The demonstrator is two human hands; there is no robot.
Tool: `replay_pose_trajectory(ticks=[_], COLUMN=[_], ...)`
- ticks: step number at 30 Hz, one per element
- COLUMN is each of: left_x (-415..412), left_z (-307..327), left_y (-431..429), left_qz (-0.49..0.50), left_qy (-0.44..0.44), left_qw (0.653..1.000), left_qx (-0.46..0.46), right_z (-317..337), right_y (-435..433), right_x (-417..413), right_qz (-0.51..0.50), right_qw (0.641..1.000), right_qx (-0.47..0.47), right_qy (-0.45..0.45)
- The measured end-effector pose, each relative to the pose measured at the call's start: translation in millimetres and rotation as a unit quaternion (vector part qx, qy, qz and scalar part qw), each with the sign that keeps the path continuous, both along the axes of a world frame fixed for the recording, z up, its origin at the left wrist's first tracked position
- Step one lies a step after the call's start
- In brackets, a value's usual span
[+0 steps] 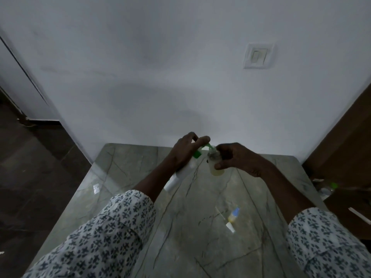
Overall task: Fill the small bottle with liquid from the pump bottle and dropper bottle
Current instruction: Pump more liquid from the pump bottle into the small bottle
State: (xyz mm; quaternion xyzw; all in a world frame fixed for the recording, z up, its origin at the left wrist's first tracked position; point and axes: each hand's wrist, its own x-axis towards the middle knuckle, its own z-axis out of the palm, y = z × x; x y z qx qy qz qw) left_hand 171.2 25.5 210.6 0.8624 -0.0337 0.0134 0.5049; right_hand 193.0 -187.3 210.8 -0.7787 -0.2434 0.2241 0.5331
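In the middle of the frame we hold both bottles up above the far end of the grey-veined bench (140, 167). Our left hand (185, 151) is curled round the neck of the white pump bottle (181, 175), which tilts with its base down toward the lower left, and one finger lies along the top of its green pump head (197, 153). The green nozzle (209, 146) points right to the mouth of the small bottle (216, 169); we cannot tell whether the two touch. Our right hand (234, 157) pinches that small clear bottle between thumb and curled fingers, holding it close to upright, with pale yellowish liquid in its lower part. Lower right of centre, well apart from the hands, the dropper bottle (233, 214) with a blue tip lies on the bench, a white cap (230, 227) just beside it. Patterned sleeves (112, 227) fill the lower corners. A white wall switch (258, 55) sits on the wall at upper right.
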Motion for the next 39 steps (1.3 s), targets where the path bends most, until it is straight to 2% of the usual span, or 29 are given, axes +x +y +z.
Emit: replay_pose_trajectory(ticks=[7, 18, 30, 39], left_x=[3.9, 4.8, -5.5, -17.6], left_z=[1.0, 4.4, 87.7, 124.5], left_y=[-3.0, -3.6, 3.9, 0.8], left_qz=[0.002, 0.008, -0.005, 0.006], left_qy=[0.015, -0.021, -0.047, -0.052], left_qw=[1.0, 1.0, 0.999, 0.999], left_qx=[-0.005, 0.003, 0.025, 0.002], right_z=[7.8, 14.8, 81.2, 111.2], right_y=[-12.8, -7.6, 6.6, 12.2], right_x=[3.0, -0.2, -8.4, -19.3], right_qz=[0.009, 0.006, 0.013, 0.006], right_qw=[1.0, 0.999, 0.999, 0.998], right_qx=[-0.024, -0.048, 0.031, 0.03], right_qy=[-0.003, -0.022, -0.035, -0.053])
